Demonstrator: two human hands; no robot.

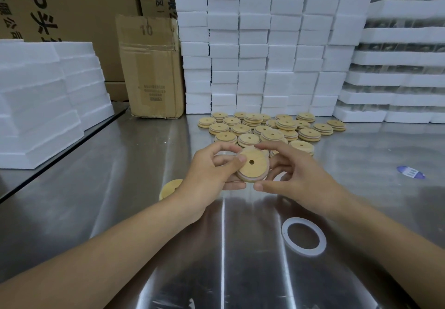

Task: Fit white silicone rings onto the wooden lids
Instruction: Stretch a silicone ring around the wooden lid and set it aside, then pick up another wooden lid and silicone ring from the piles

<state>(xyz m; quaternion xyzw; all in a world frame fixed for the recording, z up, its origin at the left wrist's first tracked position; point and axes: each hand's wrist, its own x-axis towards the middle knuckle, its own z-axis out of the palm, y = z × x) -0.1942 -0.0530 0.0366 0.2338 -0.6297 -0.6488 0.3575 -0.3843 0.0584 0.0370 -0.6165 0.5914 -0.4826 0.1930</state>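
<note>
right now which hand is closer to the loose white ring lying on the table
Right. The right hand is just beyond the loose ring, almost straight behind it; the left hand is farther off to its left. Both hold the wooden lid.

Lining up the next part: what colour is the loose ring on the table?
The loose ring is plain white, seen best in the head view.

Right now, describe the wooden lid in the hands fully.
The wooden lid is a round, pale disc with a small centre hole, tilted above the steel table. A whitish ring hugs its lower rim. The left hand grips its left side, thumb on top; the right hand pinches its right edge.
</note>
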